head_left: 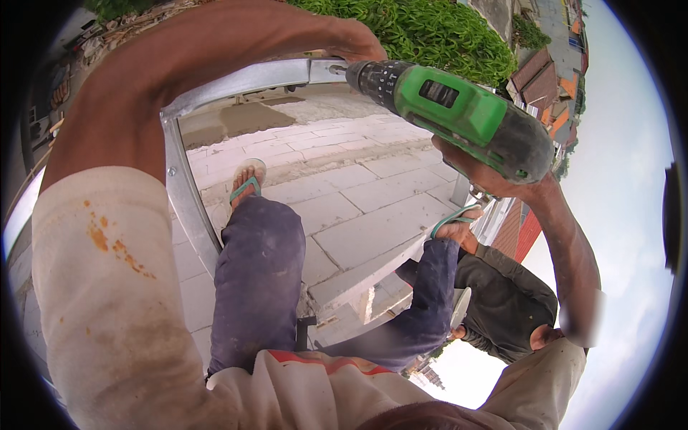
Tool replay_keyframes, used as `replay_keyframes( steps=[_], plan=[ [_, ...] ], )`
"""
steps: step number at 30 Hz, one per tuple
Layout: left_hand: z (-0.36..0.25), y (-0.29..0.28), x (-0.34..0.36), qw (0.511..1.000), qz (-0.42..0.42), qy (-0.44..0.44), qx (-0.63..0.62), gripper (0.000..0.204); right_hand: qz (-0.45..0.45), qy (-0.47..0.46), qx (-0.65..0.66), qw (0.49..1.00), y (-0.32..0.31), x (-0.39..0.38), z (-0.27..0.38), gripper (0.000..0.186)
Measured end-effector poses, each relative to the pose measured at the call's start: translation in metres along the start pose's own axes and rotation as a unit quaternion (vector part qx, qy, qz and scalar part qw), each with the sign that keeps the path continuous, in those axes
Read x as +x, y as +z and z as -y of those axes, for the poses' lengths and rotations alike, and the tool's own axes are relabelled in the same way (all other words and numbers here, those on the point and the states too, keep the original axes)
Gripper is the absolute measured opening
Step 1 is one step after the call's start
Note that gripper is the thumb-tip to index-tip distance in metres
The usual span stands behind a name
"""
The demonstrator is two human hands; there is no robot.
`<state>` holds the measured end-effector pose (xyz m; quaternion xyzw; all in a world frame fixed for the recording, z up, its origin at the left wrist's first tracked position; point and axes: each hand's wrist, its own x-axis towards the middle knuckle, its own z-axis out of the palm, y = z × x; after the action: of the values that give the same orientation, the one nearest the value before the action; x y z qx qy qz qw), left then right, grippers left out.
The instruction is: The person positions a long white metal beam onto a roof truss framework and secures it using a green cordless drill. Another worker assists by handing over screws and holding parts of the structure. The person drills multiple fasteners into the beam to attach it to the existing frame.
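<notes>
My right hand (469, 161) is wrapped round the grip of a green and black cordless drill (459, 104), which points left. Its bit (337, 69) meets the face of a silvery metal channel (269, 75), close to a joint between two pieces. Just beyond that joint, my left hand (358, 39) is closed over the channel's far side; its fingertips are hidden behind the metal and the drill's chuck. From the channel's left end another metal piece (188, 193) runs down toward me, with a screw head on it.
My sandalled feet rest on a pale block ledge (373, 186). Another person (502, 301) in dark clothing is at the lower right, partly hidden. Leafy green plants (430, 36) grow beyond the frame, with rooftops (537, 79) at the far right. A drop shows past the ledge.
</notes>
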<state>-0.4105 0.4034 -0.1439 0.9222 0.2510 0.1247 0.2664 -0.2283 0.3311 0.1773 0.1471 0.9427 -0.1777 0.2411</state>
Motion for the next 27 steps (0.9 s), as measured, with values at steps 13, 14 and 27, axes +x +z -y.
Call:
replay_keyframes(
  steps=[13,14,27],
  plan=[
    [-0.002,-0.003,-0.004,0.998,0.049,-0.028,0.017,0.045,0.043,0.020,-0.073,0.996,-0.011,0.025,0.002,0.051],
    [-0.002,-0.001,0.000,0.998,0.046,-0.031,-0.016,0.044,0.031,0.053,-0.026,0.998,-0.011,0.025,0.004,0.046],
    [-0.015,0.008,0.024,0.889,-0.018,-0.111,-0.443,0.031,0.011,0.154,0.118,0.981,-0.002,0.000,0.007,0.080]
  ],
)
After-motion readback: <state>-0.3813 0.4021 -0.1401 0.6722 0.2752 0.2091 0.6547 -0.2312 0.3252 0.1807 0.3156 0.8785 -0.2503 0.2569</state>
